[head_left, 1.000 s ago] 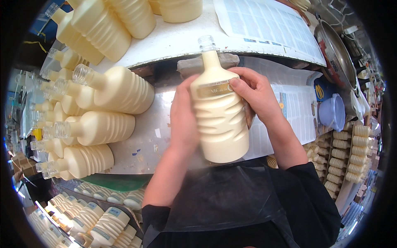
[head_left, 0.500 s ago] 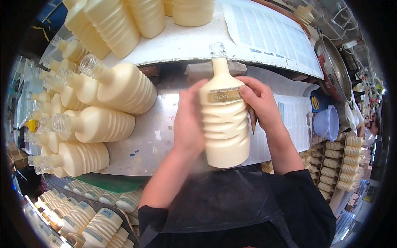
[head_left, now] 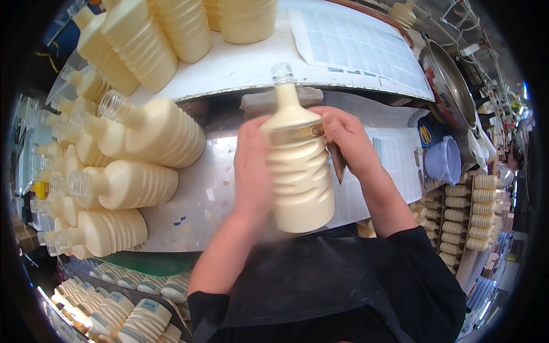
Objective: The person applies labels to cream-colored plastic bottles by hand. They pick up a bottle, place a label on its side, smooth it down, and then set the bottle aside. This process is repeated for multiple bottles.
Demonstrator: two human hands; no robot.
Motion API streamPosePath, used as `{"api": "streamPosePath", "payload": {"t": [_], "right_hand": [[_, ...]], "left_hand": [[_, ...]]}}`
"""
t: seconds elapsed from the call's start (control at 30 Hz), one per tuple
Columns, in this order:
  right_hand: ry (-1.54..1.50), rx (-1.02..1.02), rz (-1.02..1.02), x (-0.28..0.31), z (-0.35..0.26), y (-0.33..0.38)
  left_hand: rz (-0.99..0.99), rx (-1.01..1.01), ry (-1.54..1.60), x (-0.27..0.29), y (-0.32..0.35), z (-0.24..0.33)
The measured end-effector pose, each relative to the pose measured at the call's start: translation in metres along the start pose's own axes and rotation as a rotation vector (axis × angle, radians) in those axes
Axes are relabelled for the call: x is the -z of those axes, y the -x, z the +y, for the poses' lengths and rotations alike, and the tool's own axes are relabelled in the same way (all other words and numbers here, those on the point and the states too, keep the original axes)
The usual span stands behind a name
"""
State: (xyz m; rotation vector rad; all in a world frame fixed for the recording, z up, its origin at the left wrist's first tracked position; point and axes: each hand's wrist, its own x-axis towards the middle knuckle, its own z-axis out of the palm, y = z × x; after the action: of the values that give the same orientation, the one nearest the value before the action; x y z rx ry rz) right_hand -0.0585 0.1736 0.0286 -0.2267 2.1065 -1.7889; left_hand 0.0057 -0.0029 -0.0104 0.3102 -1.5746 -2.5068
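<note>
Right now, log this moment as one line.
left hand: holds cream bottle | right hand: on gold band | uncapped, upright

cream ribbed bottles (head_left: 146, 184) lie on their sides in a stack at the left of the steel bench (head_left: 200, 211), necks pointing left, uncapped. more bottles (head_left: 171, 28) lie on the white shelf (head_left: 246, 68) above, beside a printed sheet (head_left: 357, 48). a grey cloth (head_left: 260, 102) sits under the shelf edge. to the right are a metal bowl (head_left: 449, 86), a lilac tub (head_left: 446, 161) and rows of small bottles (head_left: 477, 214). labelled bottles (head_left: 123, 317) fill a tray at lower left.
</note>
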Motion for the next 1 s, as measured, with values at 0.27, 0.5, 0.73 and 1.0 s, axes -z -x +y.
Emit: {"api": "streamPosePath", "payload": {"t": [0.27, 0.5, 0.73, 1.0], "right_hand": [[0.135, -0.038, -0.008, 0.002, 0.000, -0.007], [-0.168, -0.027, -0.029, 0.001, 0.017, -0.011], [-0.328, 0.050, 0.062, 0.038, 0.011, -0.006], [0.808, 1.151, 0.124, -0.022, -0.019, 0.034]], "left_hand": [[-0.018, 0.045, -0.356, -0.008, -0.004, 0.009], [-0.047, 0.080, -0.191, -0.005, -0.002, 0.005], [0.012, 0.215, 0.225, -0.012, 0.007, 0.016], [0.042, 0.205, 0.234, -0.007, 0.008, 0.010]]}}
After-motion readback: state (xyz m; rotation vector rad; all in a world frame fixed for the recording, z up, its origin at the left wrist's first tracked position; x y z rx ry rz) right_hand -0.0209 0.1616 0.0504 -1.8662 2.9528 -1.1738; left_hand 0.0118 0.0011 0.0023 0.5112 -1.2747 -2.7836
